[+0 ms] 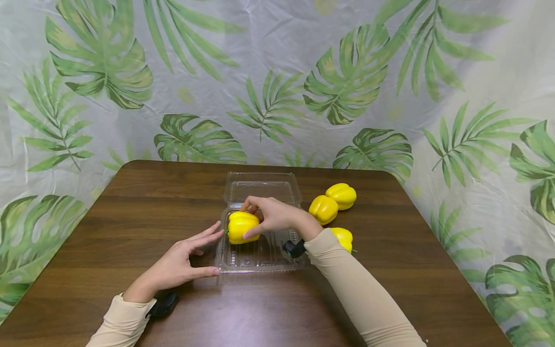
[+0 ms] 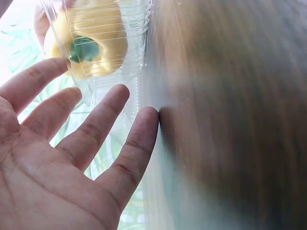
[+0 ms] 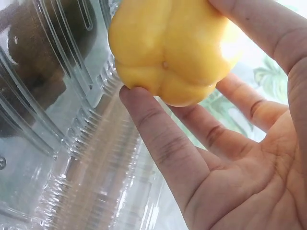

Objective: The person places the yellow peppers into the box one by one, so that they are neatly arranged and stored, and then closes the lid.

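My right hand point(image 1: 277, 214) grips a yellow bell pepper point(image 1: 242, 228) between thumb and fingers, at the left part of a clear plastic clamshell container point(image 1: 260, 268). In the right wrist view the pepper's lobed bottom point(image 3: 163, 57) faces the camera, fingertips along its edge. The green stem point(image 2: 85, 49) points left, seen through the clear wall in the left wrist view. My left hand point(image 1: 175, 260) is spread with straight fingers at the container's left side, its thumb tip at the front left corner. The container's lid point(image 1: 262, 190) lies folded back behind the base.
Two more yellow peppers, one nearer point(image 1: 323, 210) and one farther point(image 1: 341, 196), lie together right of the container. Another pepper point(image 1: 344, 238) is partly hidden behind my right sleeve. The brown wooden table point(image 1: 143, 212) ends at a leaf-printed curtain point(image 1: 269, 58).
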A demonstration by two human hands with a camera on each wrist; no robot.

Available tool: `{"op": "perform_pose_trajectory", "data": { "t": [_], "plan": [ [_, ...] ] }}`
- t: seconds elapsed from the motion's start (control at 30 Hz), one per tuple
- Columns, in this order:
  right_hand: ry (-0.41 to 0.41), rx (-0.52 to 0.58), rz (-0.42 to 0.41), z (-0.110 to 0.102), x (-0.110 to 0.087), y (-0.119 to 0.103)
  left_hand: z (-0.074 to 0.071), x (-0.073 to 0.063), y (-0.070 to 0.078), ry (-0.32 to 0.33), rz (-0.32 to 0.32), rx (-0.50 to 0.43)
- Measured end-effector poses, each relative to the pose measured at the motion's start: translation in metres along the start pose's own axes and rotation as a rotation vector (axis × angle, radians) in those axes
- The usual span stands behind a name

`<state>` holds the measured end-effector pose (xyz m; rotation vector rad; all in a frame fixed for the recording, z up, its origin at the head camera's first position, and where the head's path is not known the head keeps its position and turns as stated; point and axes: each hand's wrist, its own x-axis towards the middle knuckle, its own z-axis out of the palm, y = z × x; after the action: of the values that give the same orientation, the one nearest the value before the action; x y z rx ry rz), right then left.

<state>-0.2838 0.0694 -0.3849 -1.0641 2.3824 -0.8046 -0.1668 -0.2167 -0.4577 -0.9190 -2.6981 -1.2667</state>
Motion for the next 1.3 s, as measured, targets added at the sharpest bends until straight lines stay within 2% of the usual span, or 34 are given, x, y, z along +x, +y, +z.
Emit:
{"op": "perform_pose_trajectory", "data": {
  "t": [0.73,1.3],
  "plan": [
    [0.045,-0.112,0.003,0.009,0.002,0.001,0.0,0.0,0.001,0.001,0.004,0.006],
    [0.068,-0.236,0.006,0.012,0.001,-0.008,-0.001,0.0,0.001,0.003,0.006,-0.003]
  ]
}}
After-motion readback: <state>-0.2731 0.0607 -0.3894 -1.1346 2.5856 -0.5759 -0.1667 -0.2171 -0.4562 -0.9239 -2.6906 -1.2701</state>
